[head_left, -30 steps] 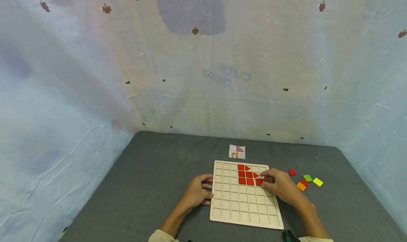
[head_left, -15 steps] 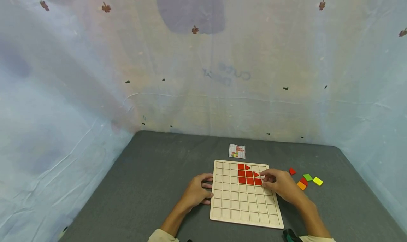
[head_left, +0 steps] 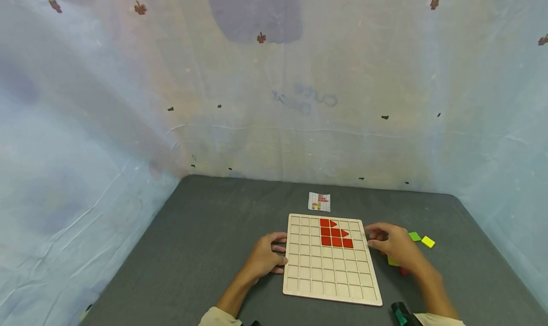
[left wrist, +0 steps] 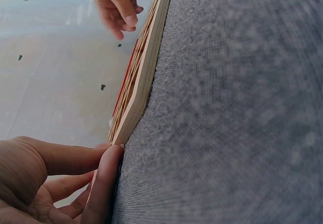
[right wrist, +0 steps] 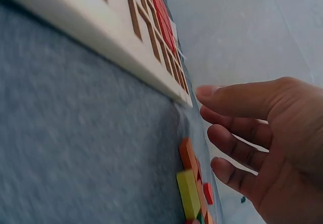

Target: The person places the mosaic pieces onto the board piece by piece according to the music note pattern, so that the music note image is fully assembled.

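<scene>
A pale wooden grid board [head_left: 327, 269] lies on the dark table, with several red tiles [head_left: 336, 241] set in its upper cells, some square and some pointed. My left hand [head_left: 264, 258] holds the board by its left edge; thumb and finger meet at the rim in the left wrist view. Just off the board's right edge is my right hand [head_left: 394, 244], raised above the table. Its fingers [right wrist: 237, 146] are loosely bent and nothing shows between them. Loose tiles lie beneath and beside it, among them a green tile [head_left: 414, 236] and a yellow tile [head_left: 428, 242], partly hidden by the hand.
Behind the board lies a small printed card [head_left: 319, 202] with a coloured grid pattern. Loose blocks, one yellow-green [right wrist: 188, 193] and one orange [right wrist: 187, 156], sit close to the board in the right wrist view. A pale patterned curtain [head_left: 274, 102] surrounds the table.
The last red tile of the third row has settled into line beside its neighbours. My right hand has let go of it and moved right, off the board. The left hand stays put.
</scene>
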### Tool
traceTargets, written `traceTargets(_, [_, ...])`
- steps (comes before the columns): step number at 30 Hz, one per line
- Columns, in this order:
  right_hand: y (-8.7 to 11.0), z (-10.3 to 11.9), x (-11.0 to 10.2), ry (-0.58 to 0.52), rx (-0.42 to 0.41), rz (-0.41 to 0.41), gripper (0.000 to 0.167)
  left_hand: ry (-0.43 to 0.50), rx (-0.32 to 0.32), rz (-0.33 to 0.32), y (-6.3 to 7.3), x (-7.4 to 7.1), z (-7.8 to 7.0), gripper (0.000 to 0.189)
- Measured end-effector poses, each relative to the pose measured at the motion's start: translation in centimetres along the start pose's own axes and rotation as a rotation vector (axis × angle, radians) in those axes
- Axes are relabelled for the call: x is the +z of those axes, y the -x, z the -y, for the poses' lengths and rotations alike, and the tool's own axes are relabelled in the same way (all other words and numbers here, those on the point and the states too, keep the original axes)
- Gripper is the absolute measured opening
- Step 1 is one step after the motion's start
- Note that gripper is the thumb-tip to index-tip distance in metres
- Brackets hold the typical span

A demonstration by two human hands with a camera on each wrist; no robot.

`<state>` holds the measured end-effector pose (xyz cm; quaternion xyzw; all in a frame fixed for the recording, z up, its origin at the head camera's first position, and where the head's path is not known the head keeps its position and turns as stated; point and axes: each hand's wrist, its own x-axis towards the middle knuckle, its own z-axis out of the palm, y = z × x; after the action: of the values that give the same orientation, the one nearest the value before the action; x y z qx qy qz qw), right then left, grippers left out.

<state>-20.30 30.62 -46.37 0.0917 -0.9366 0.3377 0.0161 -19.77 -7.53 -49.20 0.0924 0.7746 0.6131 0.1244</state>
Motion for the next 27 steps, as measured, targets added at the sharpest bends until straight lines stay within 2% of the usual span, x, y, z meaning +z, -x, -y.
traceTargets(8, [0.2,-1.4,-1.2,0.012,0.072,0.021,0.041,-0.006,-0.002,-0.004,-0.1,0.1,0.1,0.066])
traceTargets(15, [0.4,-2.0,-1.7,0.077,0.114,0.025,0.049,-0.006,-0.001,-0.014,-0.1,0.1,0.1,0.066])
traceTargets(23, [0.2,-2.4,-1.6,0.132,0.092,0.034,0.048,-0.009,-0.002,-0.010,-0.1,0.1,0.0,0.065])
traceTargets(27, [0.2,-2.5,-2.1,0.111,0.094,0.062,0.050,-0.009,0.000,-0.005,-0.1,0.1,0.0,0.065])
